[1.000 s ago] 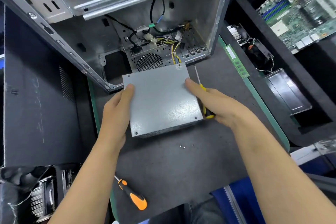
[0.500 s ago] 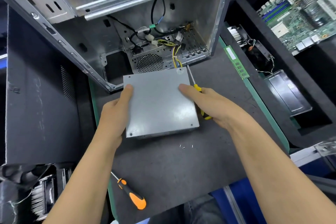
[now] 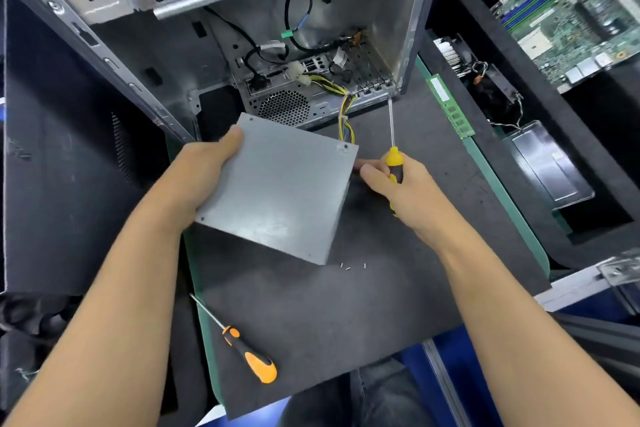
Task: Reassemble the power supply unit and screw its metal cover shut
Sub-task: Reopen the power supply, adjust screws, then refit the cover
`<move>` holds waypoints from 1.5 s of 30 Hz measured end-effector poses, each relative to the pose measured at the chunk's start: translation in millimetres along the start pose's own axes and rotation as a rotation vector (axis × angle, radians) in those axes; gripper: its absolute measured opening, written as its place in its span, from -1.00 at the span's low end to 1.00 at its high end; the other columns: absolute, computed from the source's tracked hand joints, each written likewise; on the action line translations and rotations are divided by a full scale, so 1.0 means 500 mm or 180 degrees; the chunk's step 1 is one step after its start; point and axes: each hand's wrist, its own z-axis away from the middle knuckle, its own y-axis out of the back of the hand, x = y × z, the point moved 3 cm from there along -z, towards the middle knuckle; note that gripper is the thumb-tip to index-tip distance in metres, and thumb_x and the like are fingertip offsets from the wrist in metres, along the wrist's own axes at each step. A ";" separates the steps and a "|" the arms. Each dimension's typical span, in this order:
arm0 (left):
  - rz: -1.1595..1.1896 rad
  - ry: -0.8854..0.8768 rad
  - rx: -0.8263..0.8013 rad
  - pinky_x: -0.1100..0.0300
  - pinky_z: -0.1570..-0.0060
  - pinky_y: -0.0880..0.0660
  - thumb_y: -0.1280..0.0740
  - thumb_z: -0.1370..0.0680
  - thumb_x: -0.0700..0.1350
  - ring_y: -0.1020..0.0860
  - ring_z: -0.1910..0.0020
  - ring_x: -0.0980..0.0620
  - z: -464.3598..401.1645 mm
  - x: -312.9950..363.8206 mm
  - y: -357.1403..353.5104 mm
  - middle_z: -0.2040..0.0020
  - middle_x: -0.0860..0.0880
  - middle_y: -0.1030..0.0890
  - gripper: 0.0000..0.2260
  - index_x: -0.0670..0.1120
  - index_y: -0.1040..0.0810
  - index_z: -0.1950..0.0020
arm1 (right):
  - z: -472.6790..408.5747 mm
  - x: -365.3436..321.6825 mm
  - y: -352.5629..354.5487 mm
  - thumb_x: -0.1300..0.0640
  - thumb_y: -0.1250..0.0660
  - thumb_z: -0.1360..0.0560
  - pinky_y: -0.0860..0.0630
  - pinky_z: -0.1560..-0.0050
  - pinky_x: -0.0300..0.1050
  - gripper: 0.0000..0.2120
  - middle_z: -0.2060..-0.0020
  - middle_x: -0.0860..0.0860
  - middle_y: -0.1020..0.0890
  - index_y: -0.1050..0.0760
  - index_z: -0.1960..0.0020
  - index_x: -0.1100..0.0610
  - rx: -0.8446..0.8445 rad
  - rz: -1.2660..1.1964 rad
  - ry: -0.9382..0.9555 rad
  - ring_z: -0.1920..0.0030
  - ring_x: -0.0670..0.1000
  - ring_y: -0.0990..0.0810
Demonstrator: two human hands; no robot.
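The grey power supply unit [image 3: 282, 189] is tilted, its left side raised off the dark mat [image 3: 329, 315], its flat metal cover facing up. My left hand [image 3: 202, 177] grips its left edge, thumb on top of the cover. My right hand [image 3: 398, 191] holds a yellow-handled screwdriver [image 3: 394, 156], shaft pointing away from me, and its fingers touch the unit's right side. Yellow and black cables [image 3: 347, 121] run from the unit's far corner. Three small screws [image 3: 349, 266] lie on the mat just beyond the unit's near corner.
An open computer case [image 3: 242, 28] stands behind the unit. An orange-handled screwdriver [image 3: 247, 354] lies on the mat near me. A black side panel [image 3: 69, 149] is at the left. At the right are a RAM stick [image 3: 448, 106], a motherboard [image 3: 581, 7] and a metal tray [image 3: 550, 163].
My left hand has lifted and tilted the unit's left side up. My right hand slid off the cover to the unit's right side, and the screwdriver now points away from me.
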 end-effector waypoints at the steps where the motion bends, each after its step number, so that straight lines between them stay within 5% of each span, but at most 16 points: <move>1: -0.0261 -0.0044 0.0024 0.09 0.05 -0.55 -0.26 -0.51 0.40 -0.71 0.21 0.03 -0.003 0.010 0.008 0.17 0.09 -0.73 -0.61 0.17 -0.73 0.17 | -0.001 0.008 0.002 0.08 -0.34 -0.55 -0.41 -0.22 -0.04 -0.72 -0.09 -0.18 -0.69 -0.29 0.26 0.00 -0.0056 0.0066 0.0007 -0.17 -0.13 -0.62; 4: -0.1196 -0.0363 0.0081 0.19 0.11 -0.47 -0.16 -0.55 0.39 -0.68 0.11 0.10 -0.006 0.049 0.023 0.12 0.17 -0.72 -0.63 0.25 -0.68 0.09 | 0.005 0.029 0.001 0.28 -0.25 -0.59 -0.42 -0.31 0.09 -0.71 -0.05 -0.12 -0.71 -0.21 0.21 0.06 -0.0028 0.0110 0.0055 -0.17 -0.06 -0.63; 6: -0.1956 -0.0728 0.0170 0.18 -0.07 -0.47 -0.13 -0.50 0.45 -0.57 -0.23 -0.01 0.000 0.062 0.019 -0.21 0.13 -0.62 -0.54 0.26 -0.54 -0.24 | 0.008 0.033 -0.006 0.32 -0.23 -0.59 -0.44 -0.33 0.21 -0.71 -0.05 -0.05 -0.72 -0.21 0.20 0.07 0.0072 -0.0119 0.0090 -0.16 0.02 -0.65; 7: -0.2221 -0.0813 0.0185 0.06 -0.26 -0.43 -0.13 -0.39 0.56 -0.42 -0.41 -0.06 0.009 0.061 0.007 -0.43 0.08 -0.46 -0.27 0.25 -0.33 -0.47 | 0.007 0.034 -0.011 0.31 -0.24 -0.58 -0.44 -0.33 0.22 -0.71 -0.05 -0.03 -0.72 -0.21 0.19 0.08 0.0079 -0.0272 0.0096 -0.15 0.02 -0.66; 9: -0.2402 -0.0750 0.0129 -0.16 -0.46 -0.22 -0.11 -0.05 0.72 -0.14 -0.57 -0.12 0.039 0.054 -0.032 -0.62 0.05 -0.09 0.23 0.19 0.10 -0.60 | 0.004 0.029 -0.019 0.21 -0.31 -0.55 -0.45 -0.32 0.24 -0.72 -0.04 -0.05 -0.72 -0.23 0.20 0.06 0.0038 -0.0305 0.0107 -0.13 0.01 -0.67; 13: -0.3319 -0.0684 0.0343 -0.32 -0.43 -0.11 0.03 0.23 0.76 0.08 -0.56 -0.22 0.066 0.038 -0.099 -0.61 -0.05 0.27 0.45 0.16 0.39 -0.54 | -0.023 0.008 -0.030 -0.02 -0.44 -0.41 -0.50 -0.24 0.25 -0.68 0.21 -0.07 -0.67 -0.29 0.25 0.01 0.0230 -0.0603 -0.0025 -0.01 0.05 -0.69; 20: -0.3688 -0.0965 0.0813 -0.23 -0.22 -0.25 -0.16 0.11 0.65 -0.13 -0.40 -0.27 0.051 0.037 -0.119 -0.57 -0.12 0.10 0.37 0.10 0.24 -0.56 | -0.092 -0.025 -0.028 0.36 -0.46 -0.44 -0.57 0.26 -0.13 -0.61 0.37 0.00 -0.65 -0.28 0.26 0.06 -0.0066 -0.0787 -0.0377 0.32 -0.02 -0.63; 28: -0.3360 -0.1356 0.0810 -0.23 -0.31 -0.19 -0.23 0.07 0.59 -0.13 -0.42 -0.23 0.054 0.032 -0.094 -0.52 -0.06 -0.01 0.30 0.14 0.10 -0.58 | -0.094 -0.019 -0.046 0.41 -0.40 -0.47 -0.56 0.23 -0.14 -0.60 0.44 -0.05 -0.61 -0.26 0.26 0.04 0.0090 -0.0912 -0.0539 0.34 -0.04 -0.62; 32: -0.3317 -0.1445 0.0749 -0.23 -0.35 -0.15 -0.26 0.07 0.56 -0.11 -0.44 -0.22 0.055 0.029 -0.088 -0.53 -0.04 -0.01 0.30 0.13 0.07 -0.59 | -0.091 -0.014 -0.054 0.41 -0.40 -0.48 -0.60 0.10 -0.06 -0.62 0.31 0.05 -0.55 -0.28 0.24 0.06 0.0099 -0.0817 -0.0599 0.23 0.03 -0.60; 40: -0.3656 -0.1230 0.0742 -0.28 -0.27 -0.20 -0.14 0.14 0.73 -0.04 -0.47 -0.28 0.049 0.028 -0.105 -0.60 -0.04 0.22 0.40 0.20 0.32 -0.54 | -0.081 -0.006 -0.061 0.36 -0.36 -0.49 -0.50 -0.21 0.17 -0.64 0.27 0.04 -0.48 -0.27 0.27 0.05 0.0032 -0.0618 -0.0498 0.17 0.04 -0.50; 45: -0.3527 -0.1640 0.0911 -0.29 -0.19 -0.28 -0.34 0.07 0.45 -0.18 -0.35 -0.29 0.060 0.033 -0.113 -0.51 0.00 0.02 0.20 0.24 -0.01 -0.53 | -0.075 0.000 -0.067 0.35 -0.35 -0.50 -0.35 0.00 -0.05 -0.62 0.23 0.07 -0.46 -0.25 0.29 0.03 0.0118 -0.0549 -0.0530 0.15 0.04 -0.48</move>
